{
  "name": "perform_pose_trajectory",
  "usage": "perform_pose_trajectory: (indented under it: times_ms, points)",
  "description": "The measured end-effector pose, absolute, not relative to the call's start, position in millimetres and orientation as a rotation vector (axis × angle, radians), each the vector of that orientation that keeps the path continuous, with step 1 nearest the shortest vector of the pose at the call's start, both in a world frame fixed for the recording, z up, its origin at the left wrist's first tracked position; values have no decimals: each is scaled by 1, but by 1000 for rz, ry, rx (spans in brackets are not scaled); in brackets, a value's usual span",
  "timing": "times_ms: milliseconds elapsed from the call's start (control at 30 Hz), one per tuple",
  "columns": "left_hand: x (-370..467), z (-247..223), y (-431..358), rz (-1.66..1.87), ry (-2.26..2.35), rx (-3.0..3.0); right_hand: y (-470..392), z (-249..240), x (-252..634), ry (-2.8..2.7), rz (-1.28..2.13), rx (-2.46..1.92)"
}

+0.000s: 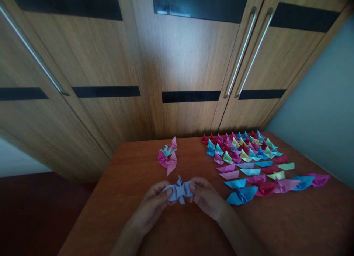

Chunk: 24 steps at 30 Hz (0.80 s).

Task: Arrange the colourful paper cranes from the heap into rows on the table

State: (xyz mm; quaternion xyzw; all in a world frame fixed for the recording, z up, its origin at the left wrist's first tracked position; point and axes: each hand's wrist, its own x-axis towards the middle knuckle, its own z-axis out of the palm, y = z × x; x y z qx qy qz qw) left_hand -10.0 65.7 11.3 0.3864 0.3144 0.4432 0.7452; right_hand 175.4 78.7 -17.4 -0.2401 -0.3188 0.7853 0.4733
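A pale lilac folded paper figure [179, 190] hangs just above the brown wooden table [290, 223], held from both sides. My left hand [153, 204] pinches its left wing between thumb and fingers. My right hand [206, 197] pinches its right wing the same way. A small point of the paper sticks up between the hands. Beyond the hands lies a small cluster of pink and teal folded figures [168, 157].
Several folded paper figures in pink, blue, green, yellow and red [249, 160] lie in rows on the right half of the table. Wooden wardrobe doors with long metal handles [240, 53] stand right behind the table. A pale wall [326, 101] is at right.
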Motion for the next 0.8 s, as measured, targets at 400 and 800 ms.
perform_pose_trajectory:
  times_ms: [400, 800]
  points:
    - [-7, 16, 67, 892, 894, 1055, 79, -13, 178, -1013, 1814, -715]
    - [-11, 12, 74, 789, 1103, 1319, 86, -10, 185, -1529, 1492, -988]
